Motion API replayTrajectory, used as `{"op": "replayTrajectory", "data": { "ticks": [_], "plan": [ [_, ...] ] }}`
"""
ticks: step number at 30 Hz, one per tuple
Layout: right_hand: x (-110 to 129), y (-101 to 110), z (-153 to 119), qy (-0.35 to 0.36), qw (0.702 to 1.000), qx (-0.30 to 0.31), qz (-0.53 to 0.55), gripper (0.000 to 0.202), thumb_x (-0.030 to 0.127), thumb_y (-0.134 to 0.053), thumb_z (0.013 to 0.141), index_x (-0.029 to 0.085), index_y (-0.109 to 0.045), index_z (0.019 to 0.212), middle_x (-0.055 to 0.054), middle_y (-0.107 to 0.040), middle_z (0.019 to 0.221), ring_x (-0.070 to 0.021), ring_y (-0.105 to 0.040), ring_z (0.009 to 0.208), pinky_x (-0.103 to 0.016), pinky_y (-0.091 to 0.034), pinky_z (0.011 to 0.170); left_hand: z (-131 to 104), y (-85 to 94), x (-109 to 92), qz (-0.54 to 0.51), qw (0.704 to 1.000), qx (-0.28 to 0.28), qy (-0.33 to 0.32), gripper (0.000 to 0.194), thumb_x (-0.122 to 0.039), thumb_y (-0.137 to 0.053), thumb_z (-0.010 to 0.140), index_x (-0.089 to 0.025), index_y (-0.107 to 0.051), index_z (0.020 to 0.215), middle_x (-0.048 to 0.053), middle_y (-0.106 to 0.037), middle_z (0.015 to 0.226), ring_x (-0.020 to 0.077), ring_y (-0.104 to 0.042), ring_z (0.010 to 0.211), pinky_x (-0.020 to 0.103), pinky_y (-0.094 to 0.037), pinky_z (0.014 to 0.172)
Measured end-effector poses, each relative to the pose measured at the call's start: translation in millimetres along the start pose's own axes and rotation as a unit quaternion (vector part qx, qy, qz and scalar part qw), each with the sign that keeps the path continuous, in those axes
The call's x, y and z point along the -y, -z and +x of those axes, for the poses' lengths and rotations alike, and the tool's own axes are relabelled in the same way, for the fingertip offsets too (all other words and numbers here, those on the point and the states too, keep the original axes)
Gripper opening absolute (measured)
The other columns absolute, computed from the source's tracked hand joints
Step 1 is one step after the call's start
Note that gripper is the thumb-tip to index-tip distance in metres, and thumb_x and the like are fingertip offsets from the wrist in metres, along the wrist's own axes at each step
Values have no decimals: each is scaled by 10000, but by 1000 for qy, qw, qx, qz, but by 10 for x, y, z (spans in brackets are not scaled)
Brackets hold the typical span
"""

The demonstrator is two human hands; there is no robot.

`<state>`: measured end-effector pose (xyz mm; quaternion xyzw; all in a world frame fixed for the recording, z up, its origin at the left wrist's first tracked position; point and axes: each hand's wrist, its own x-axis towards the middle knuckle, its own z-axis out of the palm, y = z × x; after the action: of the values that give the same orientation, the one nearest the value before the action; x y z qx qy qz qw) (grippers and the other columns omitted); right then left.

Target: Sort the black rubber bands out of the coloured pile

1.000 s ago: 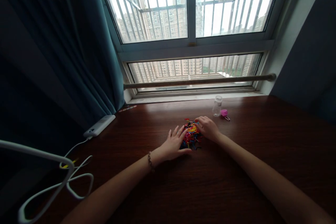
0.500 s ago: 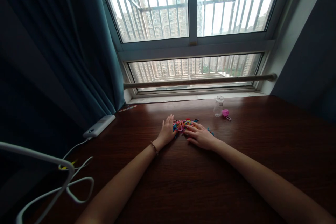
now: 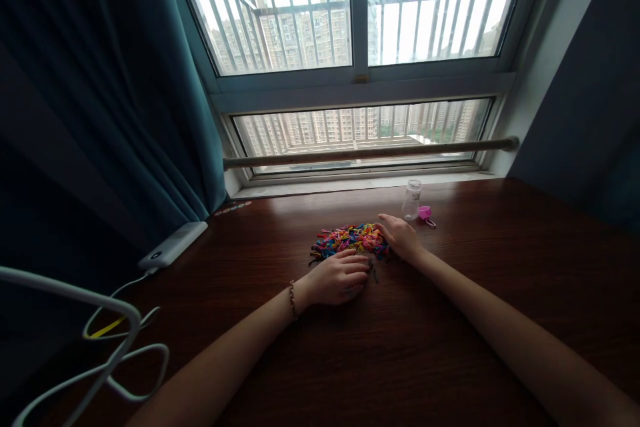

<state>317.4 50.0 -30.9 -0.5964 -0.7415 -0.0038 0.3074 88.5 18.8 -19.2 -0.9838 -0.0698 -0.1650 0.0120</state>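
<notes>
A loose pile of small, many-coloured bands that look like hair ties lies on the dark wooden tabletop. Along its near edge rests my left hand, palm down, the fingers lying loosely and pointing right. A few dark bands show by those fingertips. My right hand lies against the pile's right end, its fingers stretched forward and touching the bands. Neither hand visibly holds anything. Under the palms the surface is hidden. A beaded or braided bracelet circles my left wrist.
Beyond my right hand stand a clear bottle, uncapped, and a pink lid with a loop. A white power bank with a white cable lies at the left by the blue curtain. A barred window rises behind the tabletop.
My left hand has moved from the pile's left side to its near edge. My right hand has slid from on top to the right end. More of the pile shows, spread wider.
</notes>
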Motion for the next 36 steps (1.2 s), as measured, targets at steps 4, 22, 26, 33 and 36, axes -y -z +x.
{"op": "replayTrajectory", "data": {
  "ticks": [4,22,26,33,36],
  "plan": [
    [-48,60,25,-71,997,6,-19,438,417,-292,901,135,-549,1117,-122,-611,1088,-227,-552,1010,-319,-391,873,-7,-45,-40,50,998,-18,15,197,-218,-407,876,-185,-567,985,61,-619,1026,188,-507,1070,353,-397,928],
    [317,-172,-408,-73,982,-2,177,403,345,-433,819,139,-488,1162,-144,-528,1174,-269,-451,1129,-437,-339,951,33,-34,-437,-354,908,-15,225,240,-312,-479,837,-126,-606,921,63,-633,832,137,-600,724,263,-499,662],
    [405,-34,-310,-55,973,-27,221,367,287,-299,876,162,-497,1159,-94,-574,1142,-196,-524,1052,-340,-408,903,117,-84,-338,-253,930,-138,229,198,-212,-479,830,-144,-594,976,95,-589,1047,179,-540,988,338,-434,897],
    [499,338,-886,110,976,-11,189,305,310,-345,893,180,-581,750,-47,-612,723,-157,-568,703,-266,-435,660,-25,49,-544,-146,962,-159,165,232,-116,-371,841,-151,-566,962,89,-593,976,155,-554,902,304,-465,797],
    [522,371,-1110,257,962,43,83,314,271,-354,886,184,-535,644,-35,-559,624,-138,-513,613,-252,-395,589,-118,57,-784,-41,996,-70,24,182,-123,-413,800,-146,-562,901,68,-606,803,157,-555,749,291,-458,675]
  ]
}}
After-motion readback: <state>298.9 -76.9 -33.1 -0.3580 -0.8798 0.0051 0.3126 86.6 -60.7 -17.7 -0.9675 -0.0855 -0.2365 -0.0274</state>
